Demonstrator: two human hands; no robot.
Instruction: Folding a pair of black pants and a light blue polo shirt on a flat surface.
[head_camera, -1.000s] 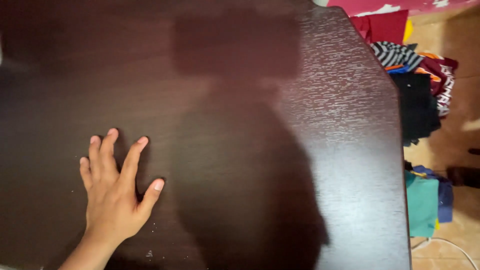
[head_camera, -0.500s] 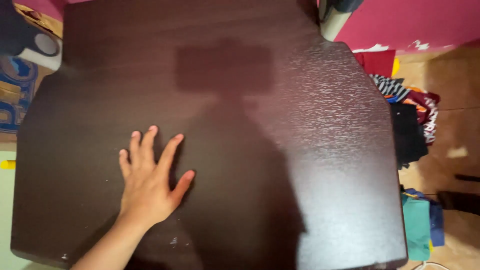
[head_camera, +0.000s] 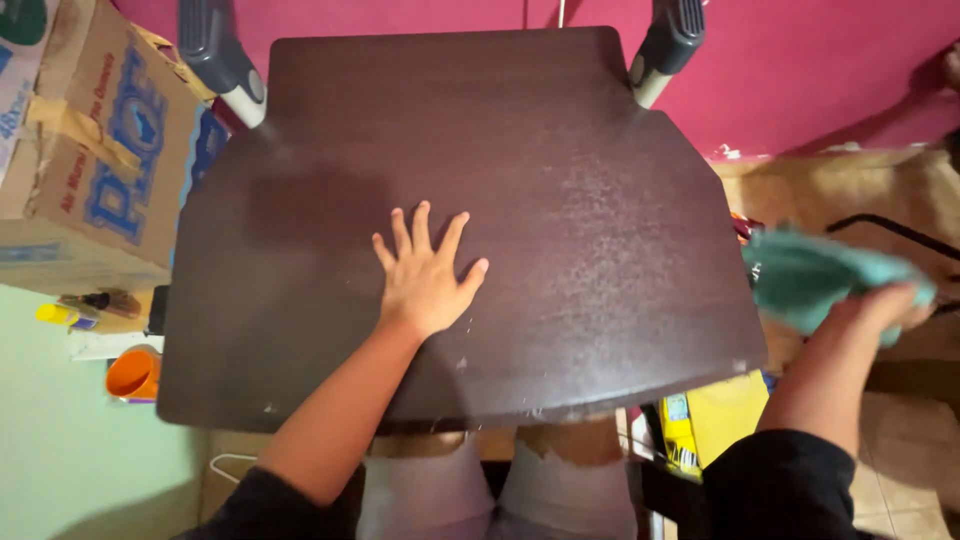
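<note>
A magenta wall (head_camera: 820, 70) stood behind a dark brown bench (head_camera: 590, 220), its top dull with a pale, dusty film and chipped along the near edge. Off the bench's right side, above the tan floor (head_camera: 830, 190), the right hand (head_camera: 878, 305) was clamped on a teal cloth (head_camera: 800, 275), fingers bunched into its folds. The cloth was blurred, but it looked soft and light, the sort of thing that crumples in a fist and would not slip or break; a gathered handful anywhere on it seemed hold enough. It drooped loosely leftward from the hand, a plain blue-green with no pattern I could make out.

The left hand (head_camera: 425, 280) lay flat on the middle of the bench, palm down, fingers spread apart, holding nothing.

Two grey chair handles (head_camera: 210, 45) rose at the far corners. A taped cardboard box (head_camera: 90, 150) sat to the left, with an orange cup (head_camera: 133, 373) below it against a pale green surface. A yellow package (head_camera: 715, 420) showed under the bench's right edge, beside the person's knees.
</note>
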